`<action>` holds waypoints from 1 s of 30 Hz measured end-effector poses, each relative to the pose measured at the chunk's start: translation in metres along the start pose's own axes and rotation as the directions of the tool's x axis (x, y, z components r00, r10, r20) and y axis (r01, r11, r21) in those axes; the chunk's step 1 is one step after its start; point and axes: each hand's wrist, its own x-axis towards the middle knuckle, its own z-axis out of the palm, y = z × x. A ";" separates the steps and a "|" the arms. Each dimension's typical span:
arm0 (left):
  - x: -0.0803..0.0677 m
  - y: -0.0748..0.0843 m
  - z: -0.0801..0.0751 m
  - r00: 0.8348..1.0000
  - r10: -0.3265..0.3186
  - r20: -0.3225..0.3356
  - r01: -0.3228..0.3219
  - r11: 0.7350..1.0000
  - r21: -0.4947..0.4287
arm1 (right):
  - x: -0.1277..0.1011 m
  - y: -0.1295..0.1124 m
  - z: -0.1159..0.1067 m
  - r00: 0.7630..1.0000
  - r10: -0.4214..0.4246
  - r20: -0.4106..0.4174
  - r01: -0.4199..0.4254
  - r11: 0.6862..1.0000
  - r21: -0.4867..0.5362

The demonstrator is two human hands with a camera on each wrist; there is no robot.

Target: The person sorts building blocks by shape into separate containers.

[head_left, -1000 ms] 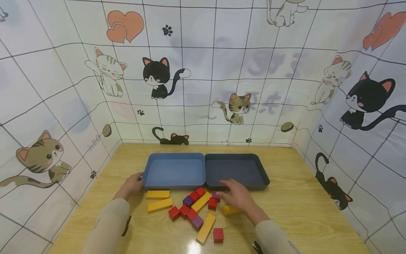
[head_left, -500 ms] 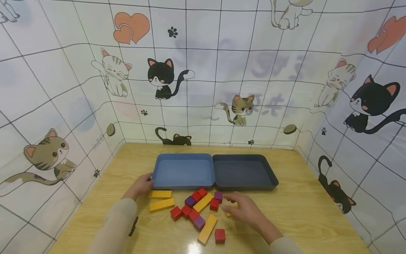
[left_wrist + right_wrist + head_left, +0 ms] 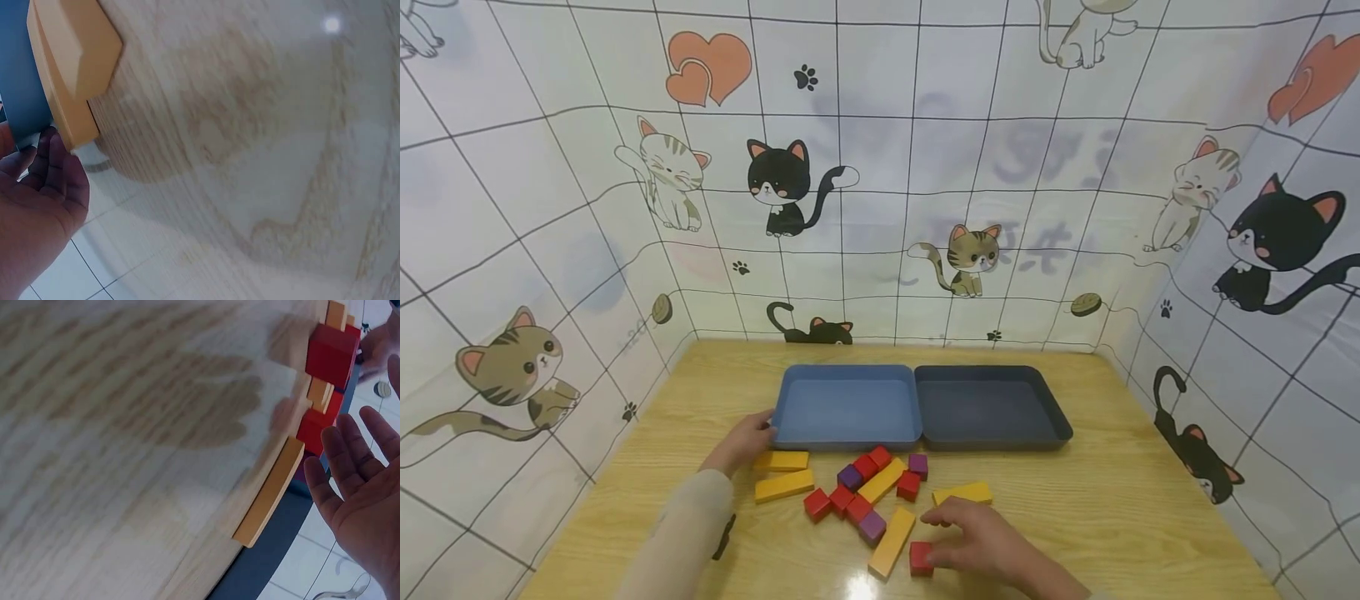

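Your right hand [image 3: 992, 546] sits low in the frame, right of centre, fingers spread and relaxed, its fingertips [image 3: 934, 518] reaching over the lone red cube [image 3: 920, 557] near the bottom edge; the hand lies against the cube's right side, and nothing is gripped (the right wrist view shows the palm [image 3: 365, 506] open with straight fingers). Just left of that cube a long yellow block [image 3: 891, 542] lies slanted, and just above your hand a second yellow block [image 3: 962, 493] lies flat on the table. Further toward the middle of the frame sits the cluster: red cubes [image 3: 837, 500], purple cubes [image 3: 871, 525] and one diagonal yellow bar [image 3: 882, 479], touching one another. Left of the cluster two more yellow bars [image 3: 783, 472] lie one above the other, near each other. Your left hand [image 3: 747, 439] is at centre left, resting against the left near corner of the light blue tray [image 3: 847, 434], fingers loosely laid on its rim rather than clenched; the left wrist view shows the fingers [image 3: 53, 169] beside the tray edge and the upper yellow bar. The dark blue tray [image 3: 992, 437] stands touching the light one on its right side. All of it rests on the wooden table [image 3: 1120, 500], walled round by cat-patterned sheeting [image 3: 550, 208].
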 end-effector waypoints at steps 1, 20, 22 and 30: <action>0.000 0.001 0.001 1.000 -0.001 0.002 0.001 1.000 -0.001 | 0.000 0.000 0.001 1.000 0.003 0.016 -0.002 1.000 -0.009; 0.009 0.010 0.005 1.000 0.023 -0.021 -0.024 0.999 -0.028 | 0.005 0.008 0.011 0.993 -0.084 0.081 0.099 0.971 -0.216; 0.010 0.010 0.003 1.000 0.014 -0.015 -0.015 0.999 -0.043 | 0.006 0.007 0.012 0.993 -0.078 0.084 0.093 0.976 -0.199; 0.015 0.004 0.006 1.000 -0.022 -0.020 0.020 0.993 -0.115 | 0.009 0.004 0.013 0.996 -0.055 0.077 0.063 0.992 -0.111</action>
